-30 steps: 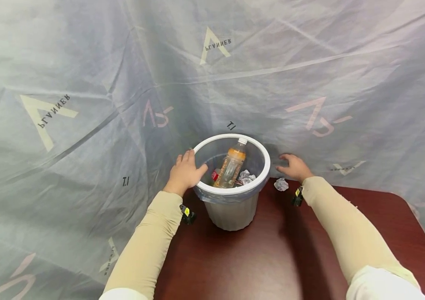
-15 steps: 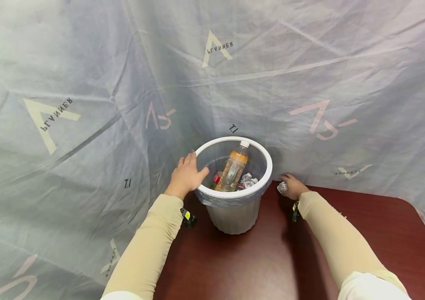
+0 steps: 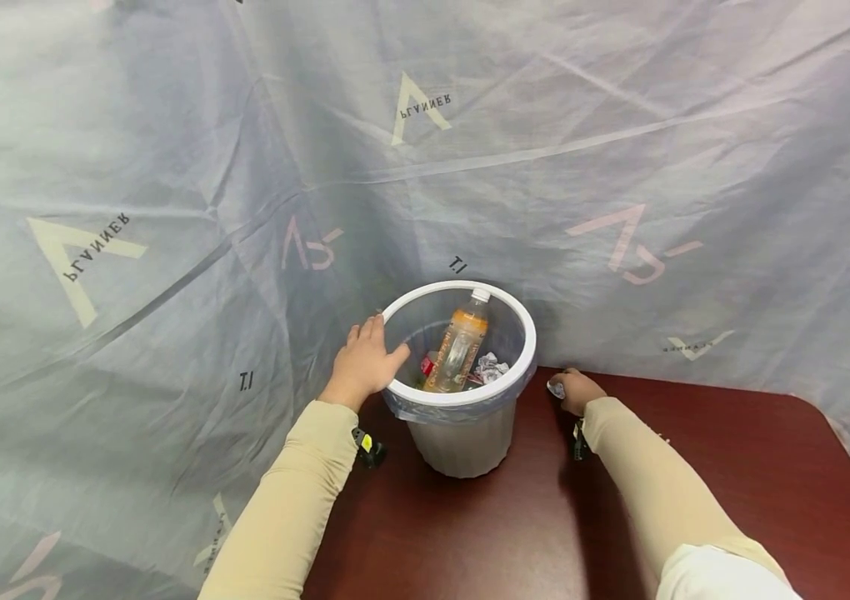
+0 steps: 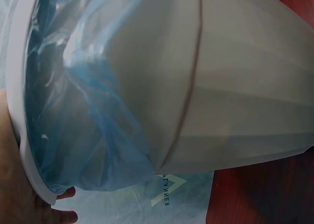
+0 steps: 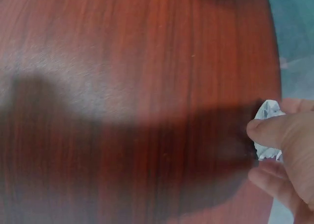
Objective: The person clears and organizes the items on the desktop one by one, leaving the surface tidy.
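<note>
A light grey trash bin (image 3: 462, 446) with a white rim stands on the table, lined with a bluish plastic bag (image 4: 105, 116). My left hand (image 3: 362, 363) holds the bin's rim at its left side; two fingertips (image 4: 66, 216) show past the rim's edge in the left wrist view. To the right of the bin, my right hand (image 3: 581, 392) pinches a crumpled paper ball (image 5: 267, 111) between thumb and fingers, low over the tabletop near its back edge. Inside the bin lie a plastic bottle (image 3: 461, 350) with an orange label, more crumpled paper (image 3: 490, 367) and a small red item (image 3: 427, 363).
The dark red wooden table (image 3: 500, 533) has a rounded back right corner. Grey printed sheeting (image 3: 605, 167) hangs close behind and to the left of the bin.
My right hand has come down from above the paper ball, and its fingers have closed on it. The left hand has stayed at the bin's rim. The head view has shifted slightly.
</note>
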### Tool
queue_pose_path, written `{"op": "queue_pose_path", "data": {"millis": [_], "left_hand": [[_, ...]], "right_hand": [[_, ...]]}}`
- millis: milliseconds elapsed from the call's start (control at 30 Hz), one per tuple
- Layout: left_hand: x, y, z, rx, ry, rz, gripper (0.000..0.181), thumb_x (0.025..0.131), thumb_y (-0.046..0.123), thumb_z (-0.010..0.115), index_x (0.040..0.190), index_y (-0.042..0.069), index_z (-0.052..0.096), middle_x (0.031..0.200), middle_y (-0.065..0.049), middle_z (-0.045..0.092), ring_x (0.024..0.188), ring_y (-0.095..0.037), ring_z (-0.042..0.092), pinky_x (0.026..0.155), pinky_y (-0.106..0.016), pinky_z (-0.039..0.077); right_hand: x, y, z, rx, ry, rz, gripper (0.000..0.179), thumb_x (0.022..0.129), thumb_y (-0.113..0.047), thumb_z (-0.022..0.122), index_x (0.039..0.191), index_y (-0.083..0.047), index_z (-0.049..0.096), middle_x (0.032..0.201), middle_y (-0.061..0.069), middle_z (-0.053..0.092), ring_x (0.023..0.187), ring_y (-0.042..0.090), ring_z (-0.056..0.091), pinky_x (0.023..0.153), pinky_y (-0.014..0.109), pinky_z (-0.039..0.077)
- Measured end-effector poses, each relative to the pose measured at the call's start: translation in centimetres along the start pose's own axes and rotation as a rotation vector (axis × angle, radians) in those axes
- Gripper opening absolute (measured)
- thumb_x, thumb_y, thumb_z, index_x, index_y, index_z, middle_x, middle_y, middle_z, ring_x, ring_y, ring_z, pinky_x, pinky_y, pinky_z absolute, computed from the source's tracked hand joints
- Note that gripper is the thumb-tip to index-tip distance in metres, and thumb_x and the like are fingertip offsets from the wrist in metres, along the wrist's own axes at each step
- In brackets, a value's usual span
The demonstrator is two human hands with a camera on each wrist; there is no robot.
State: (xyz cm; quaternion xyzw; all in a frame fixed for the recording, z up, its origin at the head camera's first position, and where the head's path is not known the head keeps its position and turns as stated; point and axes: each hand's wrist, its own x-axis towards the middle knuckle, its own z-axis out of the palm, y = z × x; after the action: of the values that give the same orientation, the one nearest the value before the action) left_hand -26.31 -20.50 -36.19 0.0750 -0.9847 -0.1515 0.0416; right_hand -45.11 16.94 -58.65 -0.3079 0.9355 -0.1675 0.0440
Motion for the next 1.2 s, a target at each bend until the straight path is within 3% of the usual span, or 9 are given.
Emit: {"op": "queue_pose_path", "data": {"millis": [67, 200, 300, 433, 600, 833, 1000, 1200], "left_hand": [[0.0, -0.2, 0.1, 0.006, 0.011, 0.005, 0.085, 0.097, 0.053, 0.041, 0.161, 0.002, 0.019, 0.165, -0.019, 0.023, 0.151, -0.046, 0.018, 0.116, -0.06, 0.027], [0.0, -0.4, 0.2, 0.007, 0.009, 0.014, 0.086, 0.097, 0.054, 0.04, 0.161, 0.001, 0.019, 0.165, -0.019, 0.023, 0.151, -0.046, 0.018, 0.116, -0.061, 0.028], [-0.1, -0.2, 0.1, 0.0, 0.0, 0.015, 0.087, 0.097, 0.055, 0.04, 0.161, 0.002, 0.018, 0.166, -0.018, 0.022, 0.151, -0.045, 0.017, 0.116, -0.061, 0.027], [-0.3, -0.1, 0.0, -0.008, -0.003, 0.013, 0.087, 0.096, 0.055, 0.04, 0.161, 0.002, 0.017, 0.166, -0.018, 0.022, 0.151, -0.045, 0.016, 0.116, -0.061, 0.027], [-0.2, -0.2, 0.1, -0.003, 0.001, 0.013, 0.088, 0.096, 0.054, 0.04, 0.161, 0.001, 0.018, 0.166, -0.019, 0.021, 0.151, -0.046, 0.016, 0.116, -0.062, 0.027], [-0.2, -0.2, -0.1, 0.004, -0.005, 0.016, 0.088, 0.096, 0.053, 0.041, 0.16, -0.001, 0.017, 0.166, -0.021, 0.02, 0.151, -0.047, 0.015, 0.116, -0.063, 0.026], [-0.1, 0.0, 0.2, -0.011, 0.004, 0.007, 0.088, 0.096, 0.053, 0.043, 0.16, -0.001, 0.018, 0.165, -0.021, 0.021, 0.151, -0.046, 0.015, 0.115, -0.063, 0.026], [-0.3, 1.1, 0.5, -0.027, 0.004, 0.033, 0.087, 0.096, 0.052, 0.043, 0.16, -0.001, 0.018, 0.165, -0.022, 0.021, 0.151, -0.046, 0.016, 0.115, -0.064, 0.026]], "right_hand": [[-0.2, -0.1, 0.3, -0.037, 0.05, -0.012, 0.032, 0.077, 0.006, 0.075, 0.109, 0.0, 0.072, 0.109, 0.022, 0.063, 0.101, 0.039, 0.064, 0.086, 0.048, 0.055], [-0.7, -0.4, 0.7, -0.068, 0.1, -0.011, 0.006, 0.086, -0.003, 0.074, 0.09, -0.006, 0.072, 0.088, 0.009, 0.062, 0.083, 0.03, 0.065, 0.074, 0.044, 0.056], [-1.3, -0.4, 0.3, -0.044, 0.125, -0.006, 0.004, 0.088, -0.005, 0.075, 0.087, -0.008, 0.072, 0.087, 0.008, 0.063, 0.082, 0.03, 0.065, 0.073, 0.045, 0.056], [-1.7, -0.3, -1.2, -0.023, 0.186, -0.046, 0.01, 0.082, -0.002, 0.076, 0.087, -0.009, 0.071, 0.088, 0.009, 0.067, 0.084, 0.032, 0.067, 0.075, 0.048, 0.055], [-1.9, -0.5, -4.8, -0.012, 0.239, -0.066, 0.021, 0.077, -0.002, 0.076, 0.096, -0.007, 0.068, 0.094, 0.012, 0.07, 0.09, 0.037, 0.068, 0.078, 0.053, 0.054], [-2.1, -3.3, -11.3, 0.006, 0.251, -0.037, 0.05, 0.086, -0.008, 0.077, 0.128, 0.006, 0.056, 0.113, 0.028, 0.067, 0.101, 0.045, 0.065, 0.086, 0.057, 0.051], [-2.0, -5.9, -16.0, -0.002, 0.27, -0.07, 0.043, 0.087, -0.013, 0.076, 0.125, 0.004, 0.066, 0.119, 0.025, 0.068, 0.109, 0.044, 0.064, 0.094, 0.057, 0.049], [-2.7, -8.3, -20.8, 0.008, 0.285, -0.096, 0.037, 0.089, -0.014, 0.076, 0.122, -0.001, 0.07, 0.115, 0.02, 0.071, 0.102, 0.035, 0.066, 0.087, 0.052, 0.051]]}}
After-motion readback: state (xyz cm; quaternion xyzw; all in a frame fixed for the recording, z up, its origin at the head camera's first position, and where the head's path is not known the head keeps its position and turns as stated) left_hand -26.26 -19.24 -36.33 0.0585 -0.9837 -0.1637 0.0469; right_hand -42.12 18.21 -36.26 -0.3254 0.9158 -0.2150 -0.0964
